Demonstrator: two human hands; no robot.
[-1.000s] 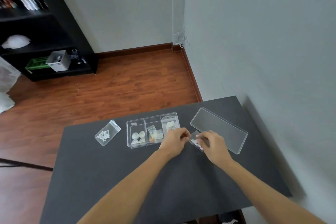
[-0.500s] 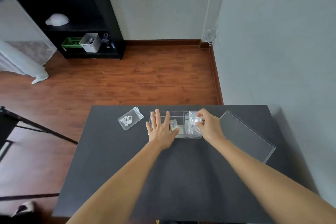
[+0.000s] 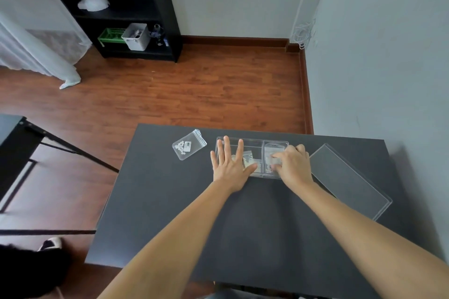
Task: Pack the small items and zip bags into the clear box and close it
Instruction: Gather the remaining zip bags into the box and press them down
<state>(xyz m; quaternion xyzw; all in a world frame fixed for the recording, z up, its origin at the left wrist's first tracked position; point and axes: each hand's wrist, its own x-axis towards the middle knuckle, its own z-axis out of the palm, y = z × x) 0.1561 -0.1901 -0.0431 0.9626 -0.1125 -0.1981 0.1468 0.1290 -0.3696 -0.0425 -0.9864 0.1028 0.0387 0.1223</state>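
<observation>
Dark matte rectangular tabletop [image 3: 243, 221] fills the lower view. At its 12 o'clock edge sits the clear plastic compartmented box [image 3: 252, 147], open; its flat clear lid [image 3: 349, 182] lies apart at the box's 3 o'clock. The left hand [image 3: 230, 167], fingers spread flat, steadies the box's left end. The right hand [image 3: 292, 165] pinches a small clear zip bag [image 3: 273, 153] into the right compartment. One small clear zip bag of white bits [image 3: 189, 147] waits at the box's 9 o'clock. Risks: the stuffed bag may spring above the rim and block the lid; the light box could slide off the near far edge.
</observation>
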